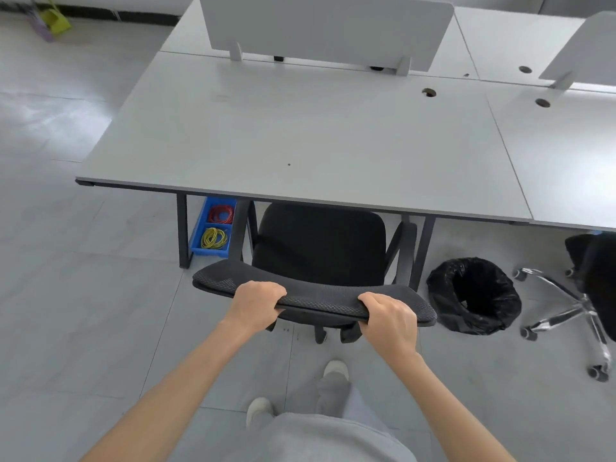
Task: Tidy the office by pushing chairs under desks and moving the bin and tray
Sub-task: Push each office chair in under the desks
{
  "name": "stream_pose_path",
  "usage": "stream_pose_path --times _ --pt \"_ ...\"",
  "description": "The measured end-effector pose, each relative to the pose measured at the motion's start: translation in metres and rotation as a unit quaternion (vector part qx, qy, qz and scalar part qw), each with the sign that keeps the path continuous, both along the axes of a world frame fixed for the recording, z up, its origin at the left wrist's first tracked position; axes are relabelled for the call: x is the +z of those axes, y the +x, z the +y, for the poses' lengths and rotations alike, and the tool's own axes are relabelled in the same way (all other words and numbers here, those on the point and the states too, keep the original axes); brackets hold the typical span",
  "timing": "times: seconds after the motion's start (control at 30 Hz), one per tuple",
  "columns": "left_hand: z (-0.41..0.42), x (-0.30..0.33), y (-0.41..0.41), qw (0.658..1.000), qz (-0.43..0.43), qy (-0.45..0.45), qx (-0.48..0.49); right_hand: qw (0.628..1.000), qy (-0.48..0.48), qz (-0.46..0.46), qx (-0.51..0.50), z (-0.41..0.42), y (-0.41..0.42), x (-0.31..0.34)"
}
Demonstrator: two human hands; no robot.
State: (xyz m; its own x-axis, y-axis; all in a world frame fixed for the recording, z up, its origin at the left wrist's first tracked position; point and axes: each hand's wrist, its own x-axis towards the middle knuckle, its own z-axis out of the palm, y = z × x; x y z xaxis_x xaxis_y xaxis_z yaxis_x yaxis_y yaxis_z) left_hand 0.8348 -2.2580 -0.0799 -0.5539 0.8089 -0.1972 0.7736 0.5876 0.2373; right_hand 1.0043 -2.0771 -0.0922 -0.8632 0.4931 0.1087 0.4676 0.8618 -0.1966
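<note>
The black mesh chair (320, 248) sits half under the grey desk (300, 135); the blue tray (213, 231) lies beneath the desk's left end, the black-lined bin (473, 295) right of the chair

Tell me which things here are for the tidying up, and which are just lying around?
For the job: black chair, gripped by the left hand and right hand; desk; black-lined bin; blue tray of coiled wires; second chair at the right.

Just lying about: desk divider; green dustpan on the far floor.
</note>
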Motion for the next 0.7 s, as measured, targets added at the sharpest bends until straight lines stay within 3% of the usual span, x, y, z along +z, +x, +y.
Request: stream_pose_path --times 0.2,0.3,0.47,0.7 --pt "-0.018 0.005 -0.027 0.990 0.001 -0.031 -0.136 0.999 0.017 0.020 -0.025 -0.035 0.012 -0.006" --pt "-0.015 0.005 -0.041 0.985 0.008 0.002 -0.174 0.999 0.033 0.025 -0.024 -0.029 0.004 -0.005" --pt "0.005 0.004 -0.042 0.984 0.076 0.011 -0.160 0.999 0.037 0.011 -0.006 0.009 -0.016 0.000" --pt "0.047 0.003 -0.062 0.994 0.073 0.023 -0.075 0.999 -0.011 -0.042 -0.008 0.055 -0.065 0.015"
